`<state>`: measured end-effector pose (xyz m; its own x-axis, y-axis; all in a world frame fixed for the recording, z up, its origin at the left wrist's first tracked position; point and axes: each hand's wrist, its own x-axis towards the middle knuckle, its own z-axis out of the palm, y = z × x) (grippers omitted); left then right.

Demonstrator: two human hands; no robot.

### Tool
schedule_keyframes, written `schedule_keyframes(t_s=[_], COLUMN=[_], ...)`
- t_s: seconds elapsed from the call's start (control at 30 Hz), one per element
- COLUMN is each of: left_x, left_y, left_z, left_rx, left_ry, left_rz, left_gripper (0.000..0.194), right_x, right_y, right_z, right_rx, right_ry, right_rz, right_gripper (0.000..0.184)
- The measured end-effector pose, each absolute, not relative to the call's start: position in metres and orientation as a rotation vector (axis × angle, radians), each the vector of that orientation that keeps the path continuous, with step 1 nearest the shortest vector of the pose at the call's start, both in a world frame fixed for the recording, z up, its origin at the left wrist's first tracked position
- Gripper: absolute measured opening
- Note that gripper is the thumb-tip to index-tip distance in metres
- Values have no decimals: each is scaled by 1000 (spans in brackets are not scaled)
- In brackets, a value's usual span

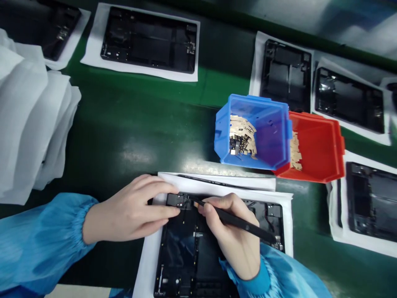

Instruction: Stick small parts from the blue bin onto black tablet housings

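A black device housing (pixel 186 256) lies on a white sheet (pixel 149 256) in front of me. My left hand (pixel 133 213) rests on its upper left corner, fingers stretched out and pressing on the frame. My right hand (pixel 232 236) is closed around black tweezers (pixel 235 219), held like a pen. The tweezers' tip touches the housing's top edge, right by my left fingertips. Both arms wear blue sleeves.
A blue bin (pixel 254 132) and a red bin (pixel 316 149) with small gold parts stand just behind the housing. More black housings on white sheets (pixel 149 39) (pixel 287 68) (pixel 349 99) (pixel 370 205) lie around on the green mat. A stack of white sheets (pixel 31 124) sits at left.
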<state>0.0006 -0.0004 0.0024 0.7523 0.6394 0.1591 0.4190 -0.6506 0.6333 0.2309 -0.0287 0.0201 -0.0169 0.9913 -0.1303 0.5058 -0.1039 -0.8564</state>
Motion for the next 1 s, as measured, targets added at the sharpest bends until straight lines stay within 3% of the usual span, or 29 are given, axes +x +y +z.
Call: schedule_keyframes(t_s=[0.6, 1.0], left_x=[29, 29], left_y=[-7, -7], left_z=[13, 6], left_rx=[2815, 2792], left_ry=[1076, 913], left_rz=[424, 536], left_gripper=[25, 28], right_x=[237, 239], right_y=[-30, -34], right_z=[19, 17], right_rx=[-1622, -1648], right_ry=[-1552, -1521], right_rz=[969, 1018], right_gripper=[9, 8])
